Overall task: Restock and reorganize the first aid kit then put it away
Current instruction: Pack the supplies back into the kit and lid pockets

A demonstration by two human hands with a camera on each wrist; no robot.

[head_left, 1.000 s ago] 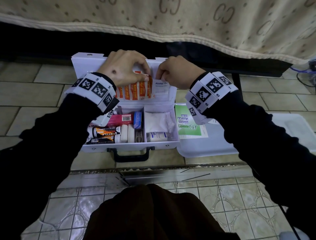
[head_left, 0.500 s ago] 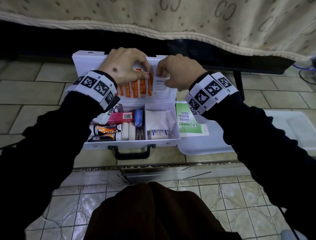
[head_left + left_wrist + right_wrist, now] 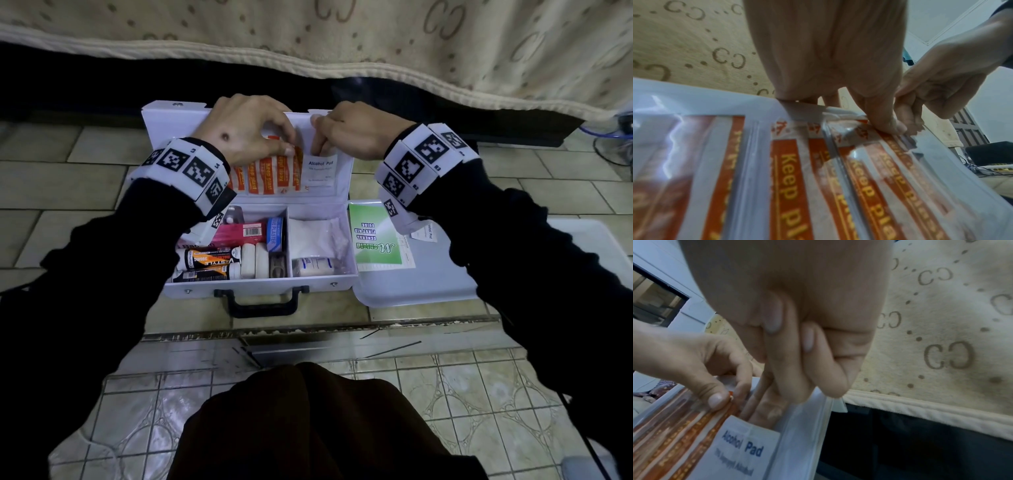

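The person is sitting on the tiled floor (image 3: 102, 212) with the white first aid box (image 3: 260, 289) lying open just in front of the knees, its black handle (image 3: 262, 303) facing them. That way both hands are reaching in easily. The bottom half is holding tubes (image 3: 209, 262), a pink packet (image 3: 239, 233) and white rolls (image 3: 255, 263), packed side by side so nothing is sliding around. A green booklet (image 3: 375, 236) is lying on a white tray (image 3: 445, 284) just beside the box, maybe waiting its turn.

Farther back, the lid (image 3: 161, 113) is standing up, and its clear pocket is keeping the flat things in a row. The left hand (image 3: 245, 128) is pinching the top of the orange plasters (image 3: 270, 174), likely to hold them aside. The right hand (image 3: 352, 130) is poking its fingers into the pocket, pushing the alcohol pad (image 3: 320, 171) down next to them. The two hands are close together, almost touching. Behind everything, a cream blanket (image 3: 376, 37) is hanging.
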